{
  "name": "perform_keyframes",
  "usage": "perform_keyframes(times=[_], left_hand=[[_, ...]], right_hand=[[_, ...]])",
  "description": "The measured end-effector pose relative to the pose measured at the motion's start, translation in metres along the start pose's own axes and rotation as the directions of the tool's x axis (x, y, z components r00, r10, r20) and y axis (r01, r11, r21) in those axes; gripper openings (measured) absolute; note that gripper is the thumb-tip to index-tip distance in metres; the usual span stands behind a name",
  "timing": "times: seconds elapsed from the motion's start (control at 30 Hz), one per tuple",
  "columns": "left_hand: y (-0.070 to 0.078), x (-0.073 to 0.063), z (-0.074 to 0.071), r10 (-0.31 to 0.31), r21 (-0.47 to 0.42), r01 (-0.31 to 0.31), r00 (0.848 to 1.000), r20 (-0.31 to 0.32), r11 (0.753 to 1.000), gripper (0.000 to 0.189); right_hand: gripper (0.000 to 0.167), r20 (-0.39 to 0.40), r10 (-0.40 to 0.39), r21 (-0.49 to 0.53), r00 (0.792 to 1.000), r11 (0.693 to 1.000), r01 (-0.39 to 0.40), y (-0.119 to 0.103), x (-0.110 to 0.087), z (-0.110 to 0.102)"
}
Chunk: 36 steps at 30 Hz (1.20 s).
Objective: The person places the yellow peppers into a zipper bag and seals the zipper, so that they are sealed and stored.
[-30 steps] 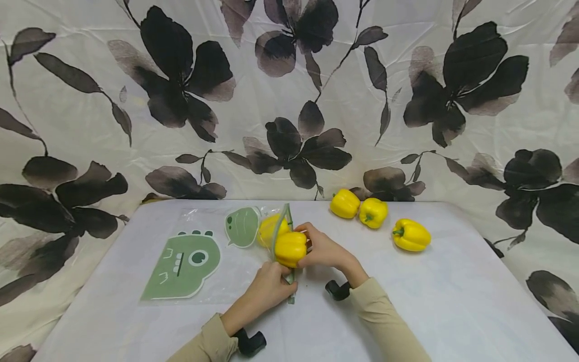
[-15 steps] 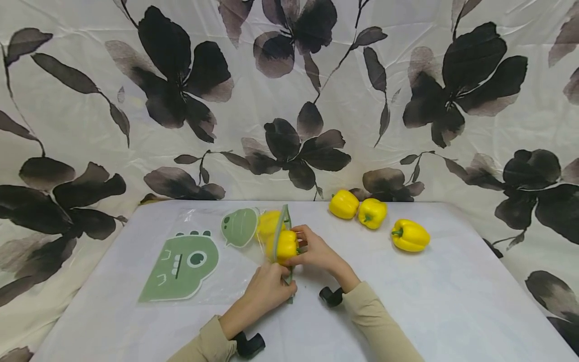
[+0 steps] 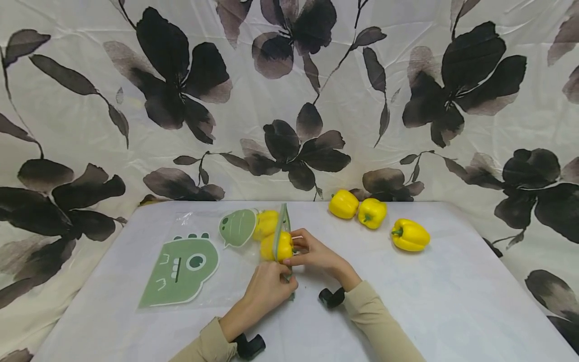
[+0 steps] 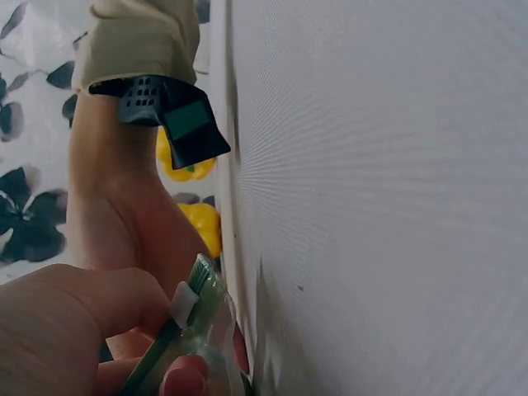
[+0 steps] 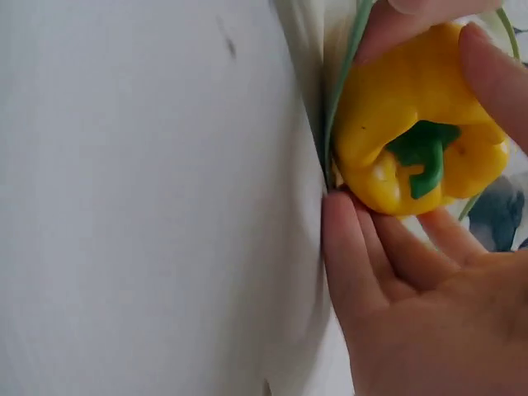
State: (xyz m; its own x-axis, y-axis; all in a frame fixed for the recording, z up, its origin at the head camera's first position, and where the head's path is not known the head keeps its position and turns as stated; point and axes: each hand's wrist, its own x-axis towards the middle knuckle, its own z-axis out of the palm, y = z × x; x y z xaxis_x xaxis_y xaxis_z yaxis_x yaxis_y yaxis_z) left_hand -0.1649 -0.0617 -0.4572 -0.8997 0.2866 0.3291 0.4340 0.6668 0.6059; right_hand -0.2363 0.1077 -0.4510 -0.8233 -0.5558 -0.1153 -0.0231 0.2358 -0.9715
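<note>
Largest of all, a floral cloth [image 3: 289, 90] hung behind the white table [image 3: 452, 311]. On the table lay a clear bag [image 3: 244, 286] printed with green cartoon creatures, its mouth toward the right; thin and slack, it seemed likely to bunch or slide if pushed hard. The left hand [image 3: 270, 285] pinched the mouth's green edge [image 3: 278, 239] near its lower end, and a looser pinch could have let that edge fold inward. The right hand [image 3: 319, 252] grasped a yellow pepper [image 5: 396, 91] by its stem end, the pepper sitting partly through the mouth. A second pepper [image 3: 267, 223], inside just beyond it, might have blocked it and strained the film. Three more peppers [image 3: 344, 204] [image 3: 373, 213] [image 3: 410, 235] lay well apart, toward the far side; being rounded, they might have rolled if knocked. The green stem [image 5: 429, 157] faced outward and could have snagged the edge if the pepper twisted. Smallest, a white slider [image 4: 183, 305] touched the left thumb, where a careless tug might have shifted it.
</note>
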Motion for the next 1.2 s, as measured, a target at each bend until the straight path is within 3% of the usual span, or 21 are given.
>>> perform_keyframes(times=[0.23, 0.47, 0.6, 0.97, 1.2], left_hand=[[0.000, -0.001, 0.000, 0.016, -0.011, -0.017, 1.000, -0.022, 1.000, 0.011], [-0.002, -0.001, 0.000, 0.005, -0.028, -0.004, 1.000, 0.026, 1.000, 0.010], [-0.002, -0.003, 0.000, -0.007, -0.025, 0.009, 0.998, 0.058, 1.000, 0.010], [-0.002, -0.003, 0.001, 0.002, 0.011, -0.002, 0.999, 0.050, 1.000, 0.012], [-0.003, -0.003, 0.002, -0.001, 0.021, 0.000, 0.999, 0.035, 1.000, 0.009]], right_hand=[[0.060, -0.003, -0.038, -0.096, 0.999, 0.995, 0.038, -0.002, 0.000, 0.009], [0.058, 0.052, 0.050, 0.029, 0.997, 0.998, -0.051, 0.006, 0.003, -0.002], [0.057, 0.060, 0.042, 0.021, 0.997, 0.999, -0.043, 0.006, 0.004, -0.003], [0.063, -0.010, 0.008, -0.209, 1.000, 0.978, -0.009, 0.000, 0.004, 0.014], [0.063, 0.000, 0.014, -0.200, 1.000, 0.980, -0.014, -0.004, 0.001, 0.013]])
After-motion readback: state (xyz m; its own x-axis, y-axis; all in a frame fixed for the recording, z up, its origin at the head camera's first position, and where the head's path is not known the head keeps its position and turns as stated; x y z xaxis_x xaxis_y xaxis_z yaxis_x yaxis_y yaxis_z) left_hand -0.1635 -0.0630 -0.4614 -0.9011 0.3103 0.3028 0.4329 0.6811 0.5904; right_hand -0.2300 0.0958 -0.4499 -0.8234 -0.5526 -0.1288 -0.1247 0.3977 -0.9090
